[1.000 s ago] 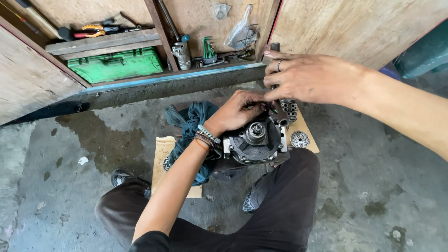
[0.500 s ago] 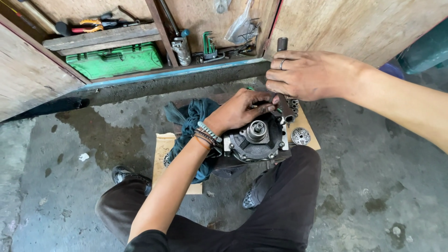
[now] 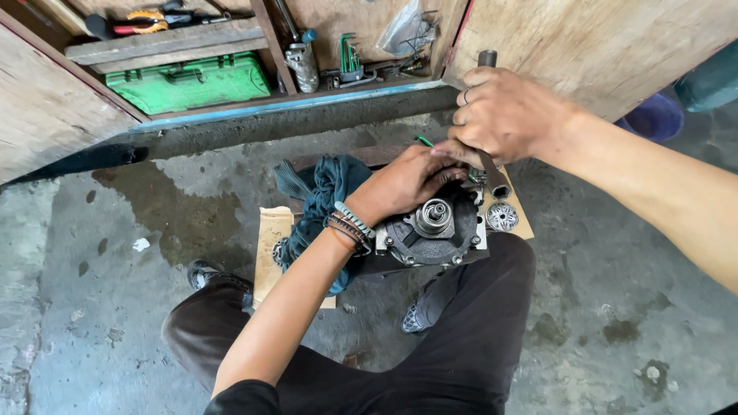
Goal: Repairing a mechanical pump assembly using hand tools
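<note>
We've got the right hand (image 3: 507,115) w/ fingers clamped on a metal pipe (image 3: 492,165) over the round motor housing (image 3: 434,230) on cardboard (image 3: 273,238) on the floor, left hand (image 3: 407,184) fingers curled against its top edge — pipe could slip & pinch them
</note>
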